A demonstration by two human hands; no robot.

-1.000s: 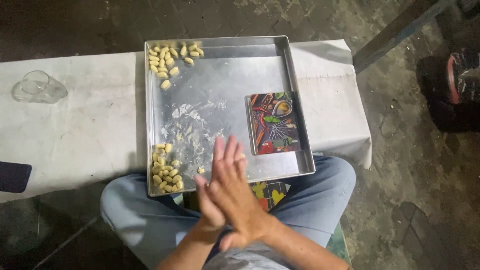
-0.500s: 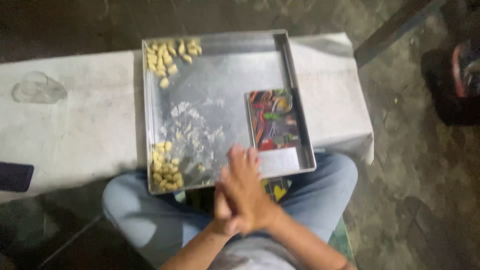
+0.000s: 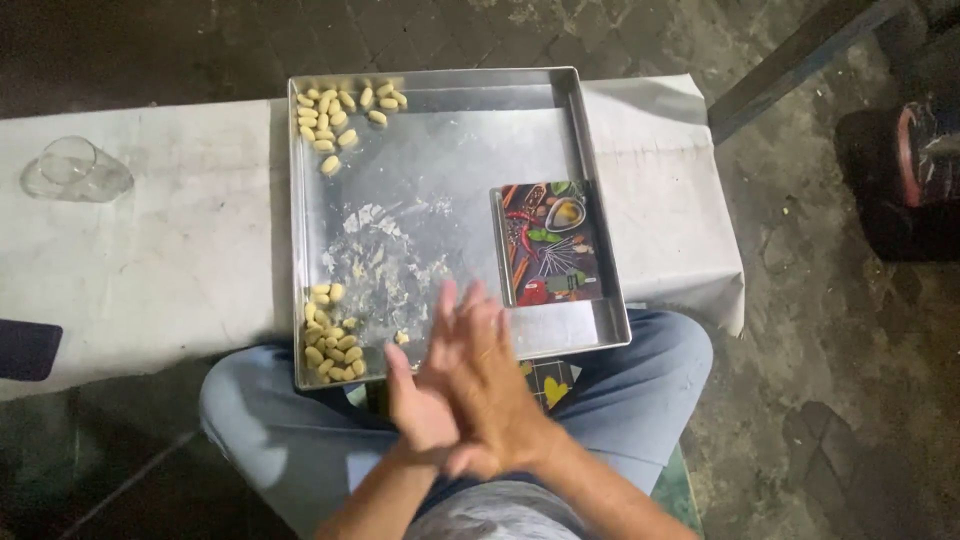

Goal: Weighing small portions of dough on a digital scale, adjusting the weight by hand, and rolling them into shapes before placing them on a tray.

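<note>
My left hand and my right hand are pressed palm to palm over the near edge of a square metal tray. The right hand lies on top with its fingers stretched toward the tray. The left thumb sticks out to the left. Whatever may be between the palms is hidden. Small pale yellow dough pieces lie in a pile in the tray's near left corner, just left of my hands. A second group of dough pieces sits in the far left corner. Flour and crumbs smear the tray's middle.
A small board with a colourful spice picture lies in the tray at the right. The tray rests on a white-covered bench and my knees. A clear glass lies at far left. A dark red-and-black object stands on the floor, right.
My palms have slid against each other: the fingers, bunched half a second ago, are stretched forward again and the left thumb is spread out. The tray and dough pieces have not moved.
</note>
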